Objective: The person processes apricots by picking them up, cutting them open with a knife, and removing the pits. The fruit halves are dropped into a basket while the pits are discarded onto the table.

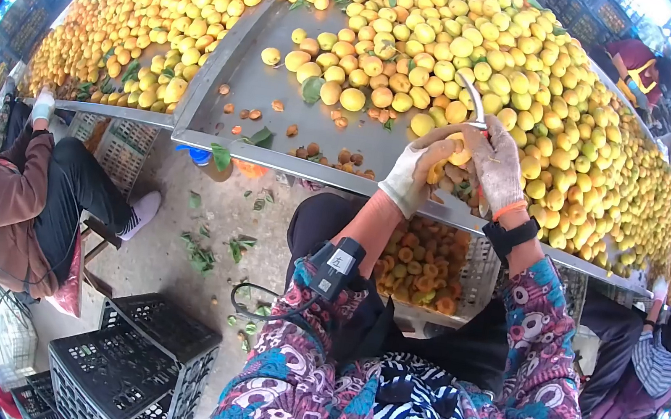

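My left hand (415,174), in a white glove, is closed around a yellow apricot (455,153) at the front edge of the metal table (267,86). My right hand (494,164), in a grey knitted glove, grips a small knife (475,101) whose curved blade points up over the fruit. Both hands meet above the table's edge, close to the big heap of yellow apricots (492,52). Brown pits (334,156) lie scattered on the bare metal to the left of my hands.
A white crate (426,264) of halved apricots sits under the table below my hands. Black crates (137,361) stand on the floor at the left. A person (24,194) sits at the left and another (646,361) at the right. A second fruit-laden table (124,110) stands at the left.
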A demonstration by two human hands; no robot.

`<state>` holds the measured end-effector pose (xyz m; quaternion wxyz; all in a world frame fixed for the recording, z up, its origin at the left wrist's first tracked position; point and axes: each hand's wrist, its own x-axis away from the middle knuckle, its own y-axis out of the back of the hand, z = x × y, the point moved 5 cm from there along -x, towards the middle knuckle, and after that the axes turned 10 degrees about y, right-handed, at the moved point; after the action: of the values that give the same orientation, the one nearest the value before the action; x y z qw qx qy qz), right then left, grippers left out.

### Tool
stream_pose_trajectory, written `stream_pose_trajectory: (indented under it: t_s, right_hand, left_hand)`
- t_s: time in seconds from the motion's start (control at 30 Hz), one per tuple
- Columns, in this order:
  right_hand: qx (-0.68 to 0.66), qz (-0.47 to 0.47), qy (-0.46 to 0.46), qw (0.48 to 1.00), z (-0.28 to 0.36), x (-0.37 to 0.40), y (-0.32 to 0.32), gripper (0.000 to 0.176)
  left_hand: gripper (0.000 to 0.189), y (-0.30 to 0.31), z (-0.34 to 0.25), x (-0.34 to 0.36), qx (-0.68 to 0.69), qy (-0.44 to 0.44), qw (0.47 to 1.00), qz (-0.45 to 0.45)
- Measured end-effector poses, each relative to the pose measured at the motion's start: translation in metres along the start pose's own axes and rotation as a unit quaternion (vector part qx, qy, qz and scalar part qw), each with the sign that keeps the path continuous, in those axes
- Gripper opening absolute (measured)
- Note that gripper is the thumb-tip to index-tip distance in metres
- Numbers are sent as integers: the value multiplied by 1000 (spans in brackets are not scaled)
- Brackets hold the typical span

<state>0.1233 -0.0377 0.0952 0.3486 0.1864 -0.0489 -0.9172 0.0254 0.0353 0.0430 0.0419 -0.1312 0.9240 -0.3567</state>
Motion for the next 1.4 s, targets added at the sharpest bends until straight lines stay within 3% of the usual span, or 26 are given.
stream_pose_trajectory:
  t_s: [0.07,0.13,0.23,0.4,0.5,0.53,0.77,0.93,1.03,1.13,1.27,1.4]
  right_hand:
    - [-61,-62,2,996,-8,-13,10,12]
    - [-154,-176,21,972,27,-16,19,13]
    - [-226,-158,88,957,52,-28,18,25]
    - [-172,-187,182,950,67,-35,1,19]
    - [-94,-224,262,934,71,-35,-9,24]
    - [-62,-240,293,923,81,-33,-18,34]
    - [-28,-236,319,917,63,-35,-20,26]
    - [-64,-222,282,931,34,-36,-16,23]
    - [-171,-211,199,942,5,-42,-9,22]
    - [-378,-166,49,909,10,-48,-11,22]
    - [-408,-234,-38,882,-19,-56,-4,30]
    - [-456,-230,-116,852,-40,-59,-7,31]
  left_hand:
    - [51,2,3,-2,30,2,1000,-6]
    - [52,1,5,-5,57,4,998,-20]
    - [55,1,10,-5,85,1,996,-35]
    - [50,-6,8,-4,85,-25,996,-22]
    - [47,-9,8,-8,86,-16,995,36]
    - [47,-7,9,-9,86,-17,996,27]
    - [43,0,23,-17,-6,-94,994,-56]
    - [41,1,15,-10,-73,-109,987,-95]
    - [42,0,11,-7,-77,-103,988,-86]
    - [42,0,5,-4,-65,-93,992,-63]
    - [40,2,5,-6,-43,-73,995,-56]
    - [38,0,5,-6,22,-58,997,-47]
